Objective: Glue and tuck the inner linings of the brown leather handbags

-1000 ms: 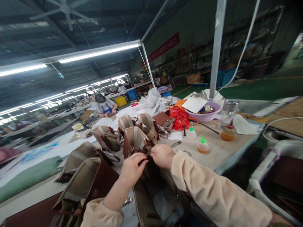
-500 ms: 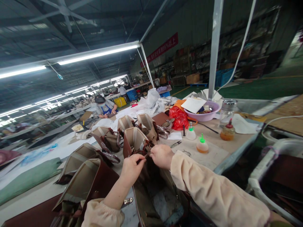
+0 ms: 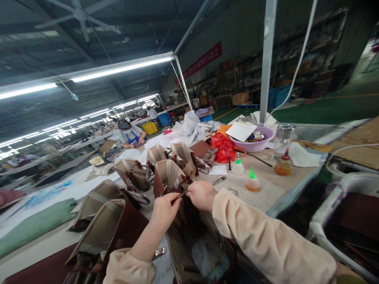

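My left hand (image 3: 166, 211) and my right hand (image 3: 201, 195) meet at the upper edge of a brown and olive bag (image 3: 186, 244) in front of me. Both are closed in a pinch on a thin strip of this bag's edge; the fingertips of the right hand are partly hidden. Below them the bag gapes, its dark interior showing. Just behind stands another brown bag (image 3: 169, 173) with a beige lining. To the left, a larger open bag (image 3: 103, 225) leans beside my left forearm. A small metal clasp plate (image 3: 160, 251) lies between the bags.
On the right of the table are glue bottles (image 3: 252, 180), pliers (image 3: 219, 180), a glass jar (image 3: 283, 140) and a purple basin (image 3: 260, 141). A red plastic bag (image 3: 222, 148) lies near them. A white-rimmed bin (image 3: 322, 221) stands at right. A co-worker (image 3: 130, 134) sits across the table.
Almost nothing differs. Both hands keep their pinch on the bag's edge, with only a slight shift of the fingers and of the camera view.
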The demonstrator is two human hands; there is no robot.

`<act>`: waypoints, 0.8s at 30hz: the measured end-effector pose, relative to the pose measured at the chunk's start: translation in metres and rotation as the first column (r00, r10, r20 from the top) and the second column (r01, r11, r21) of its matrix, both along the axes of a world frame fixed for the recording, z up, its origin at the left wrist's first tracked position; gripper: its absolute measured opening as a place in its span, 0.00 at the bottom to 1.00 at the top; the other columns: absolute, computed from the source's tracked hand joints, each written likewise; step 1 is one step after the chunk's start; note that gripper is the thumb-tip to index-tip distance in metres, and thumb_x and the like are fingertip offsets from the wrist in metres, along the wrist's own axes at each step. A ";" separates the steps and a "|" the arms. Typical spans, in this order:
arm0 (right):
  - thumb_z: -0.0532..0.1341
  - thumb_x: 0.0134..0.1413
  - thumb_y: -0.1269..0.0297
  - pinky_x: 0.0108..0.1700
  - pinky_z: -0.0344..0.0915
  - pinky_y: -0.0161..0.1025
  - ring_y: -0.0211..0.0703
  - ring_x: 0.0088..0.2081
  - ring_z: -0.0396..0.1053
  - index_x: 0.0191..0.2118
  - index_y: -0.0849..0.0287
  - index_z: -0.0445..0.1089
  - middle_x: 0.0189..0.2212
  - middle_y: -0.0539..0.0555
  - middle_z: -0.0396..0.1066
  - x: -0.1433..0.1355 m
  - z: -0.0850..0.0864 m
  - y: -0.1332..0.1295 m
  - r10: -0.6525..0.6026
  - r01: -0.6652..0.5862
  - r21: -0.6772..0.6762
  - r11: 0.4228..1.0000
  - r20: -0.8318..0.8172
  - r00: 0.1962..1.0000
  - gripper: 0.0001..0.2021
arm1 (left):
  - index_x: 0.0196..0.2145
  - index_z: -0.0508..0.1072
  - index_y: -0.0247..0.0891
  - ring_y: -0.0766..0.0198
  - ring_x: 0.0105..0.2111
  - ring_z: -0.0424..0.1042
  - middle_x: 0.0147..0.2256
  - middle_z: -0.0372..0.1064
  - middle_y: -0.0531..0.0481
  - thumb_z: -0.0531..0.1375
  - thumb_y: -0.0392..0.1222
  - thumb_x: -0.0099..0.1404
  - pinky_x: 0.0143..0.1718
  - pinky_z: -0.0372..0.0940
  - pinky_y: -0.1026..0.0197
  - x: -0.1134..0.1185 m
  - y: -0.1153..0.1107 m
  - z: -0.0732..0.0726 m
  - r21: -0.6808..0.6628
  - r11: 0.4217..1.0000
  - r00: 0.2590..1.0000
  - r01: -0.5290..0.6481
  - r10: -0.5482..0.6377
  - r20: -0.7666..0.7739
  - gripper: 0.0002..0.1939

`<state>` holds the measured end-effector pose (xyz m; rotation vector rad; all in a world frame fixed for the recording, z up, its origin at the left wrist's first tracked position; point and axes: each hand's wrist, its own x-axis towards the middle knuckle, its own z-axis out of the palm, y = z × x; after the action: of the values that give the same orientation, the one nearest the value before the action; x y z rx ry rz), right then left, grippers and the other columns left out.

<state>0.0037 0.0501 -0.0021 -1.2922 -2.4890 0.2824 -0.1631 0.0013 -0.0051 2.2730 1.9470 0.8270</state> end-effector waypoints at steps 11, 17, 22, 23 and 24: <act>0.53 0.57 0.59 0.39 0.64 0.37 0.47 0.40 0.71 0.34 0.60 0.74 0.36 0.58 0.74 0.001 0.001 0.002 0.026 -0.026 -0.004 1.000 0.042 0.999 0.15 | 0.33 0.68 0.39 0.60 0.35 0.69 0.33 0.68 0.50 0.63 0.43 0.57 0.36 0.65 0.58 -0.005 -0.013 0.006 0.094 0.994 0.959 0.056 -0.027 -0.283 0.09; 0.52 0.57 0.59 0.39 0.63 0.37 0.47 0.40 0.71 0.34 0.60 0.74 0.35 0.58 0.74 0.002 0.001 0.002 0.015 -0.015 -0.001 1.000 0.042 0.999 0.15 | 0.27 0.71 0.39 0.58 0.35 0.65 0.30 0.63 0.49 0.61 0.41 0.58 0.43 0.62 0.53 0.000 -0.013 0.009 0.184 0.975 0.902 0.128 -0.037 -0.429 0.05; 0.52 0.57 0.58 0.39 0.64 0.37 0.47 0.40 0.71 0.34 0.59 0.74 0.36 0.57 0.74 0.001 0.000 0.002 0.002 -0.002 0.000 1.000 0.031 1.000 0.15 | 0.28 0.72 0.39 0.59 0.34 0.66 0.29 0.64 0.50 0.60 0.39 0.59 0.52 0.56 0.47 0.000 -0.012 0.009 0.220 0.967 0.896 0.129 -0.019 -0.444 0.03; 0.52 0.57 0.58 0.39 0.64 0.37 0.47 0.40 0.71 0.35 0.59 0.74 0.36 0.57 0.74 0.001 0.000 0.002 0.003 -0.003 0.000 1.000 0.031 1.000 0.15 | 0.28 0.72 0.40 0.59 0.34 0.66 0.29 0.64 0.50 0.60 0.39 0.59 0.52 0.56 0.47 0.001 -0.013 0.009 0.218 0.968 0.890 0.126 -0.013 -0.456 0.03; 0.52 0.57 0.58 0.39 0.64 0.37 0.47 0.40 0.71 0.35 0.59 0.74 0.36 0.57 0.74 0.001 0.000 0.002 0.005 -0.005 0.001 1.000 0.030 1.000 0.16 | 0.28 0.73 0.40 0.59 0.34 0.66 0.29 0.65 0.50 0.60 0.39 0.59 0.53 0.55 0.47 0.002 -0.014 0.010 0.214 0.969 0.882 0.123 -0.008 -0.471 0.04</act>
<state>0.0047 0.0517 -0.0025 -1.2992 -2.5169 0.2648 -0.1613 -0.0123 0.0048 2.8923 2.0123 0.5650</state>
